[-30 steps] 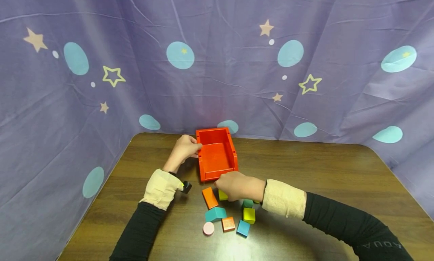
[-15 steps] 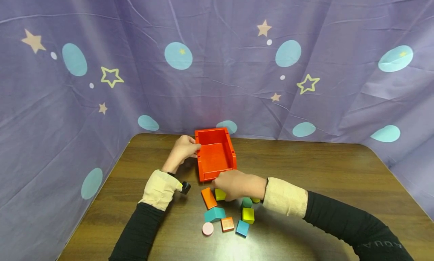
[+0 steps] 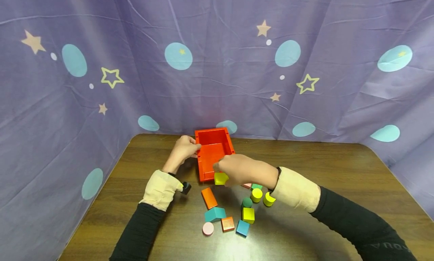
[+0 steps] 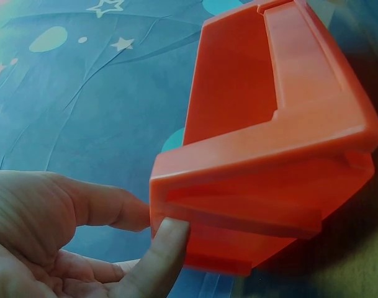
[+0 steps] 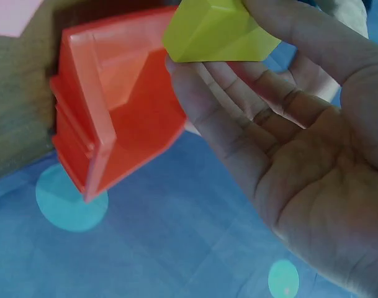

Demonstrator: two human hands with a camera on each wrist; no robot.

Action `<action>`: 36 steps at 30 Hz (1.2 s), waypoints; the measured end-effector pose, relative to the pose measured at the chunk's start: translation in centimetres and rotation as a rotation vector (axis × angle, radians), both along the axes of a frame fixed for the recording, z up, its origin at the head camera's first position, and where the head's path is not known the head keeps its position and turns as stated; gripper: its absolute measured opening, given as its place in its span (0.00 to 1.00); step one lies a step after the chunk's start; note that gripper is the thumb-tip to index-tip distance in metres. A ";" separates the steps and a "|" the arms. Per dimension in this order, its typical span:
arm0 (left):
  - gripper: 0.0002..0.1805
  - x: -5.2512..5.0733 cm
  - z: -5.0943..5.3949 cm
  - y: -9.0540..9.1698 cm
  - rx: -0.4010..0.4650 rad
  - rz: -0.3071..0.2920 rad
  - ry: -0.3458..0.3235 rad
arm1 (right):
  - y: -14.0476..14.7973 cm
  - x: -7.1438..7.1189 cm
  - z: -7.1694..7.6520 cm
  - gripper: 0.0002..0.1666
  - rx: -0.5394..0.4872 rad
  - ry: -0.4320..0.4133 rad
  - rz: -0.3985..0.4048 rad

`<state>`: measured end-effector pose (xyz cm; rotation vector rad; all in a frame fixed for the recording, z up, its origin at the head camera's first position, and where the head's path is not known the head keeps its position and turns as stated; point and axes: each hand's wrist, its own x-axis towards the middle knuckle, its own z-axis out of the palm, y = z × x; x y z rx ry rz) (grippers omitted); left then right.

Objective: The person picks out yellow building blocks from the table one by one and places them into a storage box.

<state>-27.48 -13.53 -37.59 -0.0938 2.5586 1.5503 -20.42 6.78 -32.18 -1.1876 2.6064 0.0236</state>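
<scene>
A red open-topped bin (image 3: 211, 155) stands at the back of the wooden table, its floor bare where visible. My left hand (image 3: 183, 150) touches the bin's left side; in the left wrist view the fingers and thumb of that hand (image 4: 83, 236) lie at a corner of the bin (image 4: 251, 186). At the bin's front edge, my right hand (image 3: 242, 170) holds a yellow block (image 3: 221, 178). The right wrist view shows this block (image 5: 220, 31) pinched between thumb and fingers of the hand (image 5: 300, 149), beside the bin's opening (image 5: 136, 93).
Several blocks lie in front of the bin: an orange one (image 3: 209, 198), a teal one (image 3: 215, 214), a pink disc (image 3: 208, 228), an orange square (image 3: 228, 224), a blue one (image 3: 242, 228), a yellow cube (image 3: 248, 215), a green cylinder (image 3: 247, 202) and two yellow rounded pieces (image 3: 256, 195). A patterned curtain (image 3: 210, 84) hangs behind.
My right hand has lifted the yellow block off the table and moved it up toward the bin, uncovering yellow, green and pink pieces. My left hand has stayed at the bin.
</scene>
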 end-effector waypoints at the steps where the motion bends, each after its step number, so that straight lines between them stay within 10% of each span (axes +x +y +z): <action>1: 0.09 0.0 0.0 0.0 0.000 0.001 0.002 | 0.1 0.0 0.3 0.23 -0.012 -0.004 -0.004; 36: 0.10 -0.2 -0.3 0.0 0.039 0.003 0.004 | 0.9 -3.5 5.6 0.17 -0.323 0.062 -0.048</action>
